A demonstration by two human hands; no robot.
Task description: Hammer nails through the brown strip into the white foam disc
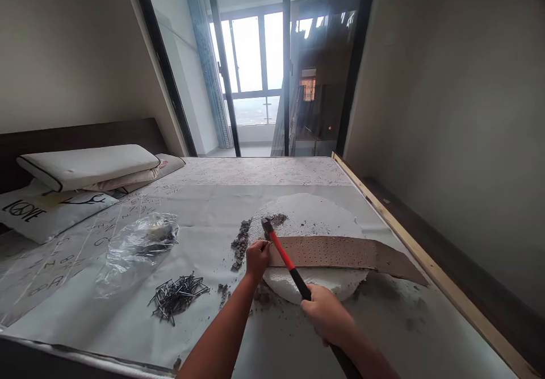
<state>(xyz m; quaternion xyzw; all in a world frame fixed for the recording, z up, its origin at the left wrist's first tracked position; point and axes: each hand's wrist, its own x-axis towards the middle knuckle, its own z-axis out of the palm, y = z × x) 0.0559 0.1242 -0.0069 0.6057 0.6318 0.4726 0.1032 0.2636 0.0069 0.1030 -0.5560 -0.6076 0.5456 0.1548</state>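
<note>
My right hand [330,313] is wrapped around the handle of a hammer [283,251] with a red and black grip and a dark metal head. The hammer's head is raised just above my left hand [258,258]. At the left end of a brown strip [327,252] dotted with rows of small holes, my left thumb and finger pinch what looks like a nail, mostly hidden by the fingers. Under the strip lies a round white slab [317,214], strewn with grey crumbs. A heap of loose nails [176,296] rests to the left of my hands.
A clear plastic bag [140,248] with dark contents lies at the left. Grey rubble [241,244] borders the slab. The grey sheet [204,214] covers a bed; pillows [89,166] sit at its far left, and a wooden rail [409,231] runs along the right edge.
</note>
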